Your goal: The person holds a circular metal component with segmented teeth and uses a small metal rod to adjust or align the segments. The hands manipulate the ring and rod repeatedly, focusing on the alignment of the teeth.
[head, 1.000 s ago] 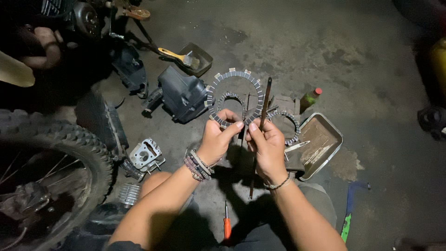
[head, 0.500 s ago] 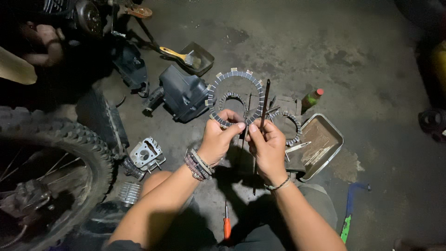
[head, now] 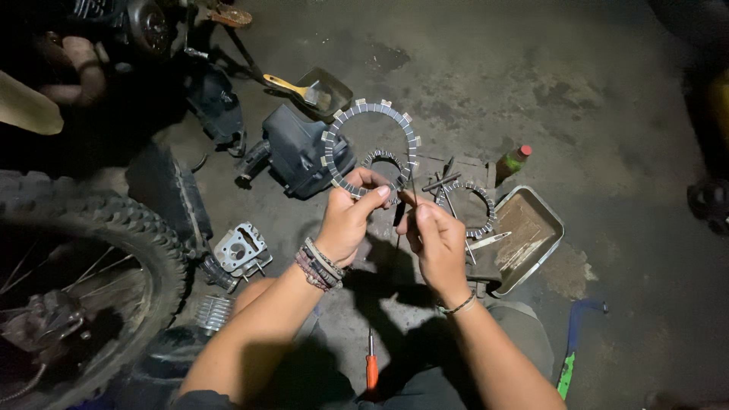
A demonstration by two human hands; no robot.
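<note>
Left hand (head: 351,220): fingers pinched on the lower rim of a toothed clutch friction plate (head: 370,149), held upright over the floor.
Right hand (head: 439,241): closed around a thin dark file (head: 398,216), its tip just beside the plate.
Handling: likely light, stiff, thin; grip by the rim, clear of the tabs.
Nearby: metal tray (head: 548,220), another ring plate (head: 465,209), orange-handled screwdriver (head: 371,363), knobby tyre (head: 114,228).

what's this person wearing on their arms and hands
Both forearms are bare, with no sleeves showing, and neither hand has a glove. The left hand has a stack of several bracelets at the wrist, dark and light bands, some looking beaded or braided. The right hand has one thin bracelet at the wrist. No rings or watch are visible.
</note>
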